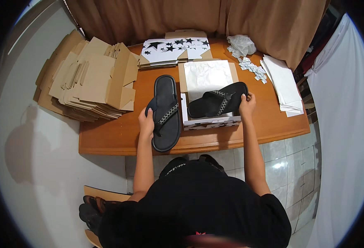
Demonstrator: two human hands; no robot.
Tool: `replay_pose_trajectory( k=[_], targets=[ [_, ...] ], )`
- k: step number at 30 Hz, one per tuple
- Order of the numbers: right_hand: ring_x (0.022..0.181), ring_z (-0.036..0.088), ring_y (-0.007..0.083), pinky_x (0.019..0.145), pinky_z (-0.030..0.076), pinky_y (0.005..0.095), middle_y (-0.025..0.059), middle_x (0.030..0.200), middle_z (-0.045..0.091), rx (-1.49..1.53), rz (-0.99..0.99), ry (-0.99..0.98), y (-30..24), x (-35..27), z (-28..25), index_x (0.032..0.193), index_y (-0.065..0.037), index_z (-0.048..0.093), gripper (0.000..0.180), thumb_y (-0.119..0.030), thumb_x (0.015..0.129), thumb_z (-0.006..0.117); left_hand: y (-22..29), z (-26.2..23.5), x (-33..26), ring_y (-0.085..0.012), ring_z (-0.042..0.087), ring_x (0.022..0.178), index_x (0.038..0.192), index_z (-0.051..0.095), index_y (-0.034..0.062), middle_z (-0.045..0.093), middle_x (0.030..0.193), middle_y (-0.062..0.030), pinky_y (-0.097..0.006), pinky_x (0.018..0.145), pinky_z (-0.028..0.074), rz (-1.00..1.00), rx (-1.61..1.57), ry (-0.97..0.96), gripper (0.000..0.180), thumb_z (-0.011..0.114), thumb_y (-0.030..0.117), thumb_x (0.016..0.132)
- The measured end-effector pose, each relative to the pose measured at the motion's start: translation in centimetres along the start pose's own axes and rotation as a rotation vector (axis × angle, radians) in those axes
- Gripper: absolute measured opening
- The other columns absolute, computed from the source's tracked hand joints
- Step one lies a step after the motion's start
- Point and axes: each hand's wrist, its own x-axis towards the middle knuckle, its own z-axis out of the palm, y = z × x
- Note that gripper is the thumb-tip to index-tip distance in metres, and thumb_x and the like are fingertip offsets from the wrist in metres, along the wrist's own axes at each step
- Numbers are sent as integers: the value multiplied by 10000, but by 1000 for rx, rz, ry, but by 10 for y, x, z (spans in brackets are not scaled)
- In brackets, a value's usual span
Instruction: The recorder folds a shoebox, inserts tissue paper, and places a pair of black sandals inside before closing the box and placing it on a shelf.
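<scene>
My left hand (146, 122) grips a black flip-flop (165, 132) by its left side, near the strap. That flip-flop points toward me, its strap patterned in white. In my right hand (247, 104) is the end of a second black flip-flop (202, 106), lying sideways over an opened shoebox (213, 122). The box is white with black stars, and its brown lid flap stands back with white paper (206, 76) spread over it. How far the second flip-flop sits inside the box I cannot tell. My fingers on its underside are hidden.
Flattened brown cardboard boxes (86, 78) are stacked at the table's left. Star-printed flat boxes (173, 49) lie at the back. Crumpled plastic (242, 44), small white packets (253, 70) and white paper sheets (283, 89) sit on the right. More footwear (91, 213) rests low at the left.
</scene>
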Motion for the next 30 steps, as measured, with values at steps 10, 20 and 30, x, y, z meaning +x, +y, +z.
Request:
replay_pose_trajectory(
  k=[10,20,30],
  targets=[
    [975,531,303,862,406,366,213,1142,504,-63,-89,-164,26,-6,9,1249,-26,390,465,26,799,495,0,29,8,-188,593,892,1099,552,-35,615,1011,-121,-309,747,488,-254,-185,-118,326,480,234,930],
    [1185,414,354,974,344,371,248,1251,416,-180,123,-439,10,-2,3,1214,-32,386,508,47,746,566,-12,66,2,-232,585,968,1179,491,-28,579,1112,-149,-360,822,498,-415,-335,-238,436,477,326,925],
    [1163,402,427,953,376,421,276,1314,337,-703,-217,-647,22,-6,2,1221,9,416,541,-26,724,628,-9,71,1,-231,589,957,1159,494,-42,581,1106,-156,-353,814,499,-462,-321,-210,438,483,326,922]
  ],
)
